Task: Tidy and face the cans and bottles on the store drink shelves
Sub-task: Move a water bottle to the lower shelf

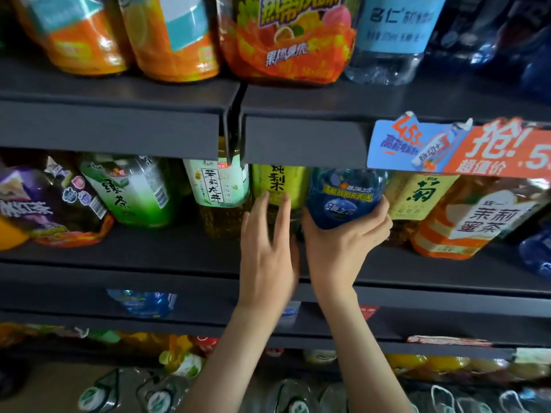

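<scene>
Our right hand (343, 248) gripped the blue bottle (343, 195) at the mid shelf (149, 248), left hand (265, 251) straight-fingered vs the yellow bottle (278, 183), so we judged: seat it upright, label fwd, w/o nudging neighbours.

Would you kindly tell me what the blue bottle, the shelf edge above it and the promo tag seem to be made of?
The blue bottle: likely tinted clear plastic, glossy; light passes through and highlights glint. The shelf edge: probably painted metal, possibly plastic; matte dark grey with dull reflections. The promo tag: seemingly printed paper or thin card; its top edge looks torn and curled.
</scene>
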The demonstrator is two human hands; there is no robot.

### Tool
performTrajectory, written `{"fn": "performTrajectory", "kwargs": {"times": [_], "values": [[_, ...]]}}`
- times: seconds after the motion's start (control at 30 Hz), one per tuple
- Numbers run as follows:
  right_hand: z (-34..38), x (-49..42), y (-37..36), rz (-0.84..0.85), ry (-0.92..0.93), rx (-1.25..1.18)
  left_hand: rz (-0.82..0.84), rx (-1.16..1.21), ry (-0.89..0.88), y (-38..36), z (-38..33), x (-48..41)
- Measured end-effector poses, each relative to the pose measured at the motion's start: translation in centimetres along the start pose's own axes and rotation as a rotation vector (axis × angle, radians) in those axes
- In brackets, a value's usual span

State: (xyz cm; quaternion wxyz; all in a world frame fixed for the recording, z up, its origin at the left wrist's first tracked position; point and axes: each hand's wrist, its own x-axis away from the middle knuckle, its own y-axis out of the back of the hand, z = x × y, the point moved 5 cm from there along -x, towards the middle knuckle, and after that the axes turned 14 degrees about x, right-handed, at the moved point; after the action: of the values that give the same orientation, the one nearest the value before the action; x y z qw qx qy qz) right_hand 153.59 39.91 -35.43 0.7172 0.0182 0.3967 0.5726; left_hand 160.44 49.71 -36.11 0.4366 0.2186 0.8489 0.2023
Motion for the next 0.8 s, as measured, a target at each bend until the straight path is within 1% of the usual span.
{"fn": "performTrajectory", "kwargs": {"times": [0.13,0.2,0.27,0.33,0.43,0.5,0.57,0.67,0.8], "values": [[-0.3,0.1,1.1,0.041,-0.007,-0.051,0.05,0.029,0.013,0.5,-0.7,0.8],[-0.8,0.8,2.6,0.069,-0.015,-0.094,0.075,0.149,-0.005,1.2,-1.2,1.4],[-1.3,1.9,4.6,0.102,-0.019,-0.133,0.101,0.33,-0.011,2.2,-1.7,2.2],[-1.8,3.5,6.4,0.171,-0.036,-0.196,0.121,0.468,-0.003,3.3,-2.2,3.4],[-1.6,6.4,8.4,0.292,-0.065,-0.301,0.115,0.567,-0.046,5.3,-2.9,5.5],[-1.1,8.6,9.0,0.369,-0.07,-0.344,0.071,0.551,-0.101,7.1,-2.8,7.4],[-0.6,11.0,8.9,0.463,-0.081,-0.4,0.008,0.502,-0.108,9.1,-1.9,9.5],[0.0,15.4,7.8,0.631,-0.107,-0.447,-0.066,0.436,-0.042,11.7,0.6,13.1],[-0.1,21.8,5.1,0.73,-0.114,-0.415,-0.077,0.36,0.037,13.6,5.4,18.3]]}}
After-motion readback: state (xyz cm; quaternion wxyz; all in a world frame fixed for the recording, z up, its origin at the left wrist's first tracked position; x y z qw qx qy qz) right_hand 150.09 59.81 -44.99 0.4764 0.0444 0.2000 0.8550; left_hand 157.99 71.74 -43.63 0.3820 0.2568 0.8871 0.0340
